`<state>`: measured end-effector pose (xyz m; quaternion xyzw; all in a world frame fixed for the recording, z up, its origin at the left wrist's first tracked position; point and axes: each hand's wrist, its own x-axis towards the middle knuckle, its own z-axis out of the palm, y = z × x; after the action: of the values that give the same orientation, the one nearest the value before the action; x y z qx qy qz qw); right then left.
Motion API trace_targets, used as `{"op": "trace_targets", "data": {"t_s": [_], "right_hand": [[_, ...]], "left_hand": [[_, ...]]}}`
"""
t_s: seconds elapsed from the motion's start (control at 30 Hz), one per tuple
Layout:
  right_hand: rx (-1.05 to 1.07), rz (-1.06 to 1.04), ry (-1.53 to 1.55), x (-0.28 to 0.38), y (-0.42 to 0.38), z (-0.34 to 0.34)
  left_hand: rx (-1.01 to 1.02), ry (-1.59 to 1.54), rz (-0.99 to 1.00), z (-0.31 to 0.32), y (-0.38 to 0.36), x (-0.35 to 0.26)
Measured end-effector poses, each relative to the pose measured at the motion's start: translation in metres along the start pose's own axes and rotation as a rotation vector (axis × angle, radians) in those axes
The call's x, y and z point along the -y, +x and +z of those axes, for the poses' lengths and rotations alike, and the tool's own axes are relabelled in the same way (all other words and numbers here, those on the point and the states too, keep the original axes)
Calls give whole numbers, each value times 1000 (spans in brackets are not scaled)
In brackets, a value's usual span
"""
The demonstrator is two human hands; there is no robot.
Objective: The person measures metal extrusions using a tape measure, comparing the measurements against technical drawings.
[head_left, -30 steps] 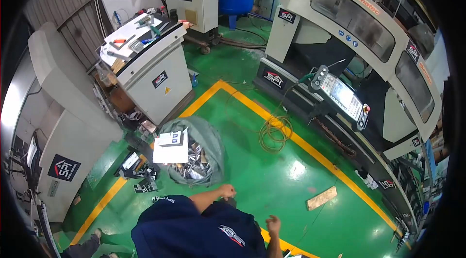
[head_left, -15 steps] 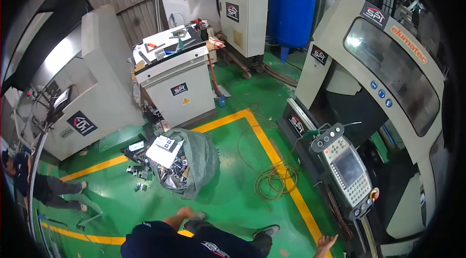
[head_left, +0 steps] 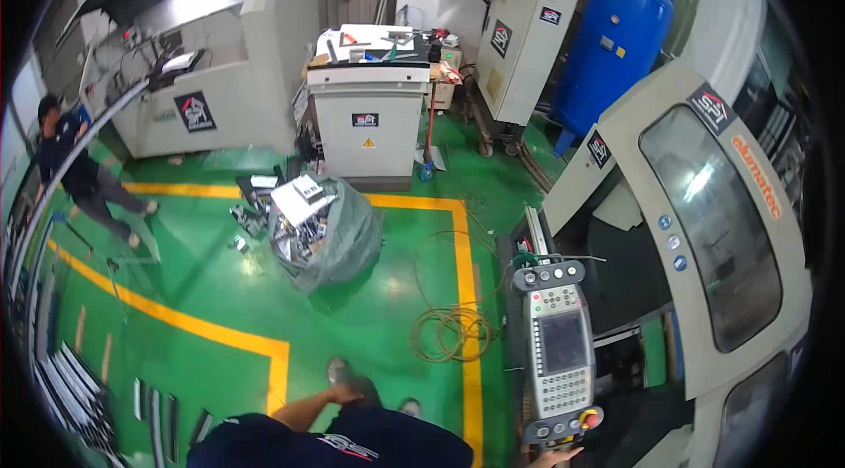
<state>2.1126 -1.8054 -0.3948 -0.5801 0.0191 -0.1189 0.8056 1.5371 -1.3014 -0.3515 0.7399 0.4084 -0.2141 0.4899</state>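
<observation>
My left arm bends across in front of my dark shirt, and my left hand [head_left: 347, 391] hangs over my leg, its fingers small and blurred. At the bottom edge of the view, my right hand [head_left: 558, 456] is right at the lower end of a grey control panel [head_left: 560, 349], fingers stretched out and partly cut off. The panel has a dark screen, rows of keys and a red emergency-stop knob [head_left: 591, 418]. It stands in front of a large beige machine [head_left: 704, 151] with a long window.
A sack of scrap [head_left: 339, 239] stands on the green floor, loose pieces beside it. A coiled hose [head_left: 453, 333] lies across the yellow line. Behind are a tool-covered cabinet [head_left: 365, 138] and a blue tank [head_left: 612, 46]. Another person [head_left: 75, 160] walks at left, near metal profiles [head_left: 75, 389].
My view has turned and moved nearer the control panel. My right hand has come from open floor to the panel's lower end. The other person appears further into view.
</observation>
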Motion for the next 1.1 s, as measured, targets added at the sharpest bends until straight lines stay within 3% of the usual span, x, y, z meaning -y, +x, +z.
{"op": "trace_targets", "data": {"t_s": [0.07,0.1,0.17,0.3,0.37,0.43,0.57,0.63,0.7,0.73,0.77,0.8,0.87,0.93,1.03,1.1], "right_hand": [[307,-143,-184,31,11,26],[215,0,-150,58,-1,41],[91,229,-62,101,-10,59],[74,320,0,203,-28,139],[144,350,36,238,-46,186],[253,400,75,262,-69,236],[585,593,165,267,-139,347],[828,790,197,236,-201,410],[1001,960,141,215,-286,479],[1263,1327,302,195,-321,505],[1340,1101,-100,195,-378,529],[1659,924,-124,187,-417,546],[1978,672,-313,167,-503,576],[2313,347,-449,160,-579,597],[2475,504,-406,210,-681,616],[2863,359,-304,204,-748,630]], "left_hand": [[-55,42,-23,13,8,25],[-132,-56,-57,14,-5,24],[-57,8,-239,20,-8,29],[-31,3,-257,49,-6,21],[-82,17,-205,59,-11,5],[8,23,-134,66,1,1],[34,9,169,51,20,-20],[-43,-352,246,24,22,-40],[-15,-984,140,-41,-33,-85],[-24,-1128,243,-74,-62,-94],[-40,-1269,348,-104,-86,-91],[-121,-1340,413,-131,-105,-79],[-283,-1484,537,-164,-144,-43],[-439,-1461,466,-183,-179,16],[-612,-1388,379,-185,-242,99],[-775,-1303,325,-183,-296,147]]}}
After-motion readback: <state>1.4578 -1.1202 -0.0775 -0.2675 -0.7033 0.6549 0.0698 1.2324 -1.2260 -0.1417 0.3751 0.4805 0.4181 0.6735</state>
